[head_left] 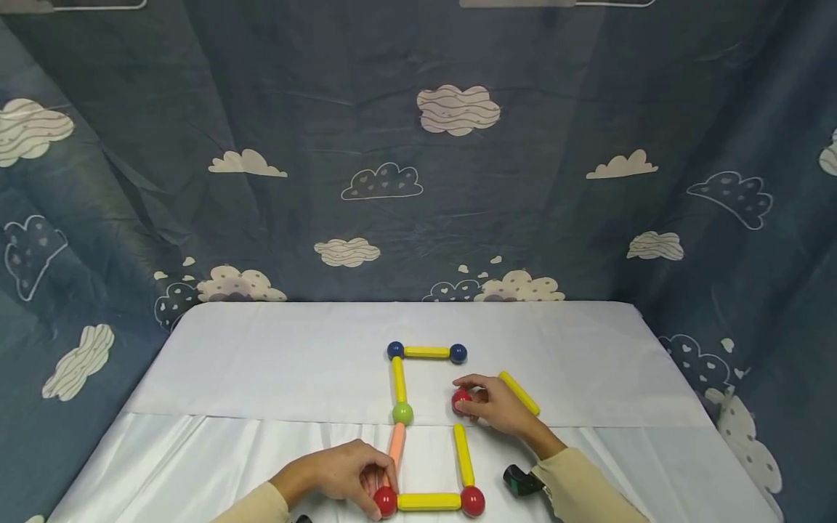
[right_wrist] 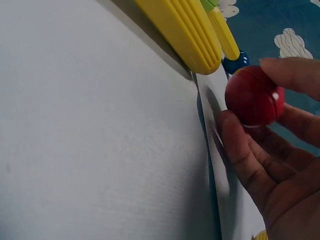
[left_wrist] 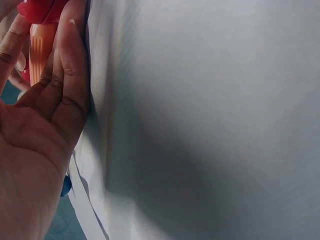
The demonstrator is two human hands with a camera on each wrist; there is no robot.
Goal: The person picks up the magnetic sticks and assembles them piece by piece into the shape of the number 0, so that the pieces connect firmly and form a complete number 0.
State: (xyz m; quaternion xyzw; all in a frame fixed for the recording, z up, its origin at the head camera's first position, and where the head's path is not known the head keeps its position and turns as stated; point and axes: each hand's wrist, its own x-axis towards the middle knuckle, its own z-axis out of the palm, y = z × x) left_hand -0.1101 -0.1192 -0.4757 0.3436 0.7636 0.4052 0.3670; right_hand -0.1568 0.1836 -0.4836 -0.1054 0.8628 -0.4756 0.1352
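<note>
My right hand (head_left: 500, 407) pinches a red ball (head_left: 461, 399) in its fingers (right_wrist: 240, 150) near the desk (head_left: 261, 363) middle; my left hand (head_left: 340, 472) grips the corner ball (head_left: 385, 500) and orange rod (head_left: 396, 444) at the near edge.

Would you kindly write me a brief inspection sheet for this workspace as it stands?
Surface: white tablecloth, flat.
Job's things: stick-and-ball frame lying flat, right side gapped; loose yellow stick.
Clutter: dark object by the right sleeve.
Grip: left hand holds the corner red ball and the orange stick; right hand pinches a second red ball.
Cables: nothing seen.
Surroundings: blue cloud-print curtain.
</note>
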